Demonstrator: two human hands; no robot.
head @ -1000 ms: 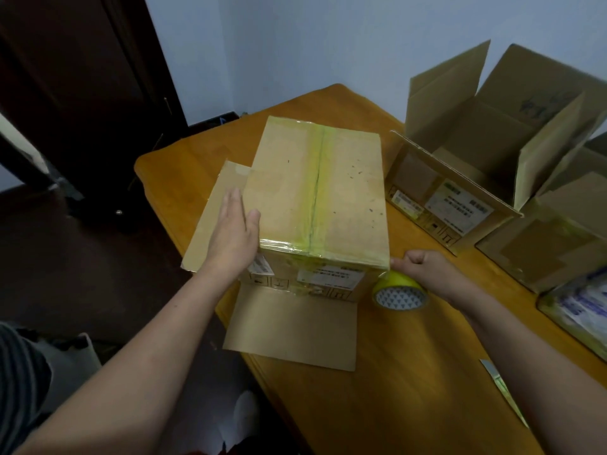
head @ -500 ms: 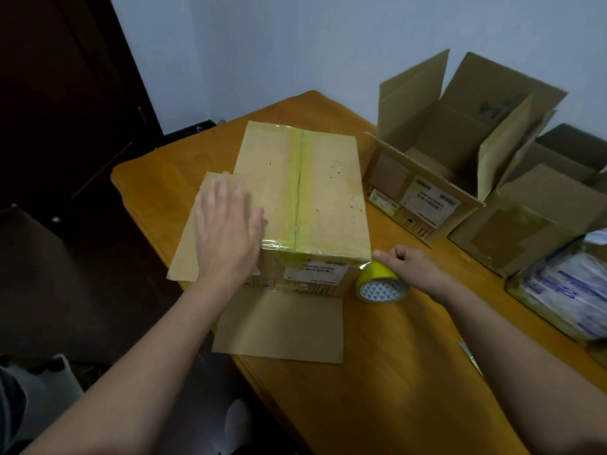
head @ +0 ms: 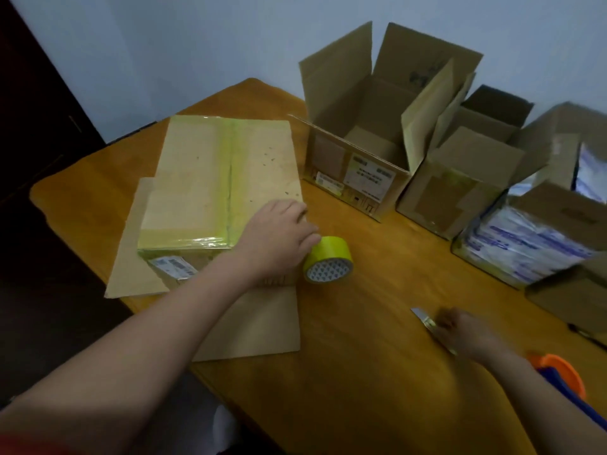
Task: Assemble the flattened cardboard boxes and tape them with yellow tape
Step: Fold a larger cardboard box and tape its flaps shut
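Right grip (head: 466, 330), four o'clock, clenched on blurred cutter (head: 423, 318); left grip (head: 279, 238) unclenched, pressing taped box (head: 213, 178) corner, touching yellow tape roll (head: 328, 259), probably pinning tape for cutting.

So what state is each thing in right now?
Taped box: closed on top, seam taped yellow.
Tape roll: standing on edge beside it.
Labelled box: open, flaps up.
Right box: open, packets inside.
Knife: flat on table, under right hand.
Left hand: resting on taped box's corner.
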